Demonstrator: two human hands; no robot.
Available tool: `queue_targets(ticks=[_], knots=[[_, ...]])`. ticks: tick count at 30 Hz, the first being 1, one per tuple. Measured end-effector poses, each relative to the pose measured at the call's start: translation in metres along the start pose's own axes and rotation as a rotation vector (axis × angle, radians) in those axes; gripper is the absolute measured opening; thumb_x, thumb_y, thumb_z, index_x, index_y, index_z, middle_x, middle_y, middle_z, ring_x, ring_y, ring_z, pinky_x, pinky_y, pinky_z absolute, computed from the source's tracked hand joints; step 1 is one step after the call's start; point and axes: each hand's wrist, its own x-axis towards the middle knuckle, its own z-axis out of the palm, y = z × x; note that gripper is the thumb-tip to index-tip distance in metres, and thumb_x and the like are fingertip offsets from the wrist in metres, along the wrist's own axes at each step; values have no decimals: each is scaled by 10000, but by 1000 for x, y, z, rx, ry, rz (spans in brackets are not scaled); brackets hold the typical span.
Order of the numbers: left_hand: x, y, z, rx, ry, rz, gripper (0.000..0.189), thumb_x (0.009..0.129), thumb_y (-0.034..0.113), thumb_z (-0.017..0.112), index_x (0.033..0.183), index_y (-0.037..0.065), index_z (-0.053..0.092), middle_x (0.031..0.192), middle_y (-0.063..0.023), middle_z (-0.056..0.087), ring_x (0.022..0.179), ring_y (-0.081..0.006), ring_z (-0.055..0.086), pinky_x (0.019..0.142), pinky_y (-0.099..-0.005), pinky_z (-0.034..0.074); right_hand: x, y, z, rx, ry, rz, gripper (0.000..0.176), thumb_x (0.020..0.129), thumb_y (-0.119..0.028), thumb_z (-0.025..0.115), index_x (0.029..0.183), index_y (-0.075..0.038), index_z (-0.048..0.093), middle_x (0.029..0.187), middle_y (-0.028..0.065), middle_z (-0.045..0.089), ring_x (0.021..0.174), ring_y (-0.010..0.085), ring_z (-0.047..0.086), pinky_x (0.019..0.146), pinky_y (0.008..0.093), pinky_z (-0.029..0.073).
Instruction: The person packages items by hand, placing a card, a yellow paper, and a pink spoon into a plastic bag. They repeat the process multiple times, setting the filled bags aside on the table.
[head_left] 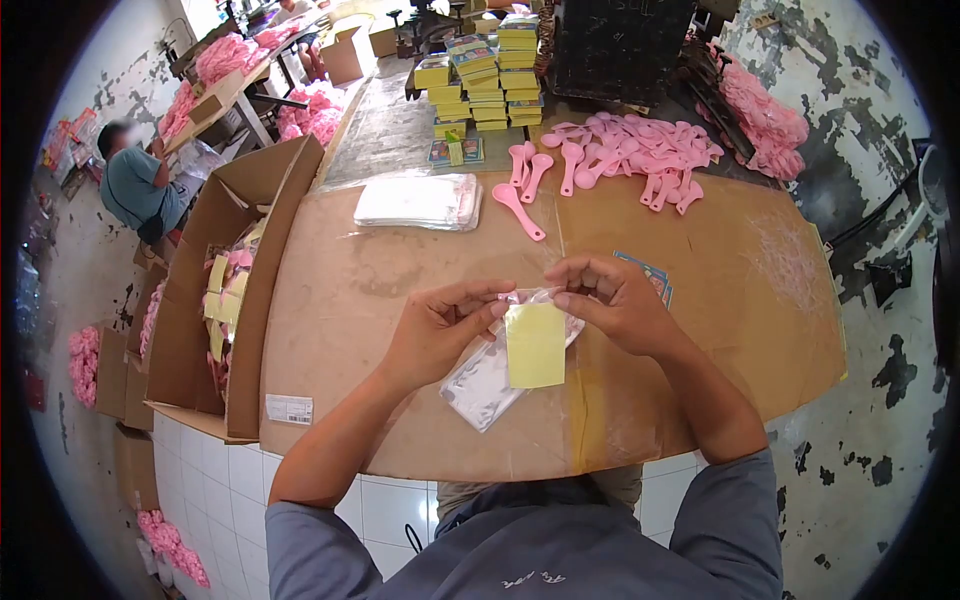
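My left hand [440,328] and my right hand [618,300] pinch the top of a clear plastic bag on either side. A plain yellow card [537,346] hangs below the fingers, seemingly inside the bag. Something small and pink shows at my left fingertips, too hidden to name. Under the card, a small pile of clear plastic bags [482,388] lies at a slant on the cardboard-topped table [370,420]. Partly behind my right hand are some blue printed cards [648,272].
Pink scoops [640,148] lie heaped at the back right, with one scoop [518,212] nearer. A stack of plastic bags [418,202] sits back left. Beyond stand piled yellow card bundles [485,85]. An open carton [262,330] borders the left edge; a seated person [143,185] is farther off.
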Motion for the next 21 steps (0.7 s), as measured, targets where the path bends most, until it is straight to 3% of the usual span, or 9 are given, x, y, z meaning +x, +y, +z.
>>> queue_targets(ticks=[4,11,17,21], knots=[[0,1,-1,21,7,14,287,993,76,683,1264,-17,687,1035,-87,759,870,-102,698,719,-254,576,-1,-3,5,19,-137,74,407,955,-51,699,1333,25,566,1066,64,696,987,109,657,833,272,524],[0,0,9,-138,49,118,389,1000,78,669,1367,-13,576,1048,-64,719,902,-107,679,741,-256,578,0,-4,2,20,-130,48,413,947,-28,699,1332,28,562,1058,52,695,970,107,656,816,273,518],[1,-8,-6,34,-155,-56,315,982,99,704,1268,-12,632,1016,-49,713,866,-92,670,728,-258,579,1,-5,0,59,-107,23,388,964,-33,676,1333,19,569,1064,53,695,961,103,652,840,267,514],[3,1,-10,-48,-114,-68,283,980,111,708,1230,-10,652,1026,-48,723,870,-102,686,725,-271,588,4,-4,-5,73,-55,-3,389,965,-49,671,1341,1,586,1069,59,703,957,105,652,851,262,508]])
